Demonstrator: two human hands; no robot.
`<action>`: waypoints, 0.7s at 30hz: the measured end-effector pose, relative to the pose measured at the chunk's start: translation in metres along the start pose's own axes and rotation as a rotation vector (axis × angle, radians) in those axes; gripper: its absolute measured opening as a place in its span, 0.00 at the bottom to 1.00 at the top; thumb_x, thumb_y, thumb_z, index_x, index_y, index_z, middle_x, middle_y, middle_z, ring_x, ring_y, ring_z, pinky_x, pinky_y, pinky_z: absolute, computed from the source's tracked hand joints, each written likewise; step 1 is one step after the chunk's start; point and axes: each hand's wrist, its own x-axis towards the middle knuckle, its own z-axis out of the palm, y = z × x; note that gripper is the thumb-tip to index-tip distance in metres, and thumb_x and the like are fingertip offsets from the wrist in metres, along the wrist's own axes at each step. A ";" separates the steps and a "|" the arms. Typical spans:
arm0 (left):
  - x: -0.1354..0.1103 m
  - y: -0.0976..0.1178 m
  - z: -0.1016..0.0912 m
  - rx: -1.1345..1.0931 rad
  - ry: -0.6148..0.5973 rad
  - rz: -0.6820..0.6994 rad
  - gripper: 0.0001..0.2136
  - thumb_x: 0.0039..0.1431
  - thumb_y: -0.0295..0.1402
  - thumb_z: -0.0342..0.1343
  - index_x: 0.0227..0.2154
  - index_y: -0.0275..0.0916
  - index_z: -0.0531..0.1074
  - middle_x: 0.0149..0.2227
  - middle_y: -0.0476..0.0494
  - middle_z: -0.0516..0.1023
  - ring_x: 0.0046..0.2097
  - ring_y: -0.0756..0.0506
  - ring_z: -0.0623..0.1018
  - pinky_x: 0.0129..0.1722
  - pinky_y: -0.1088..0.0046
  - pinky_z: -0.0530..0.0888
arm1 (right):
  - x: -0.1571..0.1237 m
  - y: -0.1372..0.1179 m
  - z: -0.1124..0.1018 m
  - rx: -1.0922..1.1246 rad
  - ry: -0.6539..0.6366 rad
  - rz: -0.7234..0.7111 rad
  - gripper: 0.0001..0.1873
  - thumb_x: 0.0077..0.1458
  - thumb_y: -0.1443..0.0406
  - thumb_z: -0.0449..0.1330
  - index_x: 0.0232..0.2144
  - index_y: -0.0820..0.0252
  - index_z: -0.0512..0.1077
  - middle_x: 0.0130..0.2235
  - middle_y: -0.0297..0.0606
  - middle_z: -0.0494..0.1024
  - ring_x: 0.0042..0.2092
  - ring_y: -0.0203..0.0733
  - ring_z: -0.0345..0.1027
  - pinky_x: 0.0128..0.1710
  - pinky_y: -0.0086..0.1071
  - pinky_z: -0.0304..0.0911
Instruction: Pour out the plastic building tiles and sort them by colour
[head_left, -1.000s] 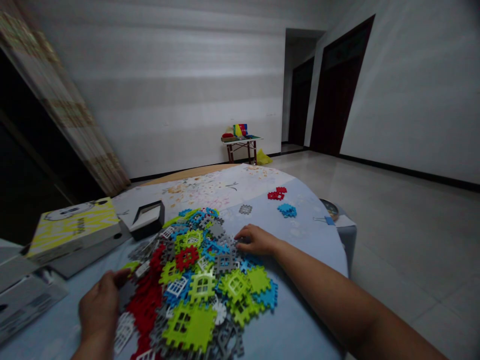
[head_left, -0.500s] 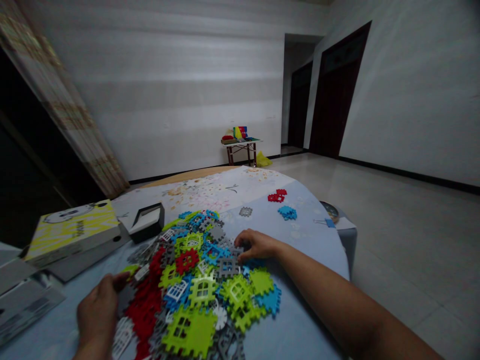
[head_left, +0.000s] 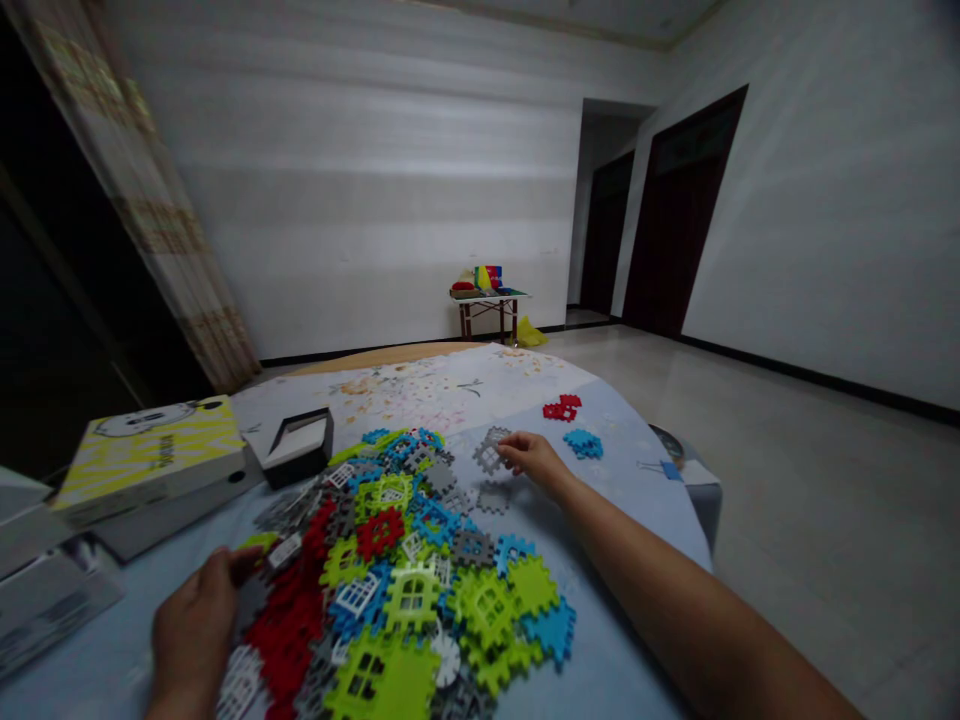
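Note:
Interlocking plastic building pieces with notched edges form a large mixed pile (head_left: 416, 590) of lime, red, blue, grey and white. Beyond its right edge, my right hand (head_left: 531, 456) pinches a grey notched building piece (head_left: 490, 450) between thumb and fingertips, over the cloth. Another grey piece (head_left: 493, 497) shows just below it. On the near left, my left hand (head_left: 196, 620) rests at the pile's edge beside the red pieces (head_left: 289, 615), its visible fingers stretched toward a lime piece (head_left: 259, 541). The other fingers of that hand are hidden.
Red pieces (head_left: 561, 408) and a blue stack (head_left: 583, 444) sit apart at the table's right. A black open box (head_left: 300, 462) and a yellow-white box (head_left: 150, 460) stand left, with a white carton (head_left: 56, 600) nearer. Right of the table is a grey stool (head_left: 701, 490).
My right hand has moved from the pile outward to the grey piece on the cloth, now with a grey piece in its fingers. My left hand stays put. The view has tilted slightly up.

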 end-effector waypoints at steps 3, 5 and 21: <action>-0.002 0.006 -0.002 -0.009 -0.043 -0.039 0.21 0.51 0.42 0.41 0.30 0.35 0.76 0.34 0.37 0.80 0.43 0.38 0.76 0.48 0.61 0.68 | 0.019 -0.004 0.008 0.012 0.042 0.016 0.12 0.38 0.63 0.65 0.26 0.64 0.71 0.19 0.31 0.70 0.21 0.32 0.64 0.22 0.26 0.60; -0.004 0.011 -0.003 -0.011 -0.064 -0.065 0.22 0.52 0.43 0.39 0.31 0.34 0.75 0.35 0.36 0.79 0.44 0.39 0.76 0.50 0.62 0.67 | 0.032 -0.005 0.014 0.028 0.077 0.026 0.12 0.42 0.65 0.63 0.31 0.65 0.70 0.22 0.32 0.72 0.24 0.32 0.66 0.25 0.27 0.63; 0.000 0.004 0.000 -0.081 -0.055 -0.062 0.20 0.51 0.43 0.41 0.26 0.37 0.75 0.31 0.39 0.80 0.41 0.38 0.77 0.49 0.61 0.69 | 0.021 0.016 0.002 -0.278 -0.041 0.079 0.13 0.41 0.63 0.64 0.32 0.63 0.71 0.24 0.34 0.73 0.23 0.33 0.66 0.23 0.27 0.60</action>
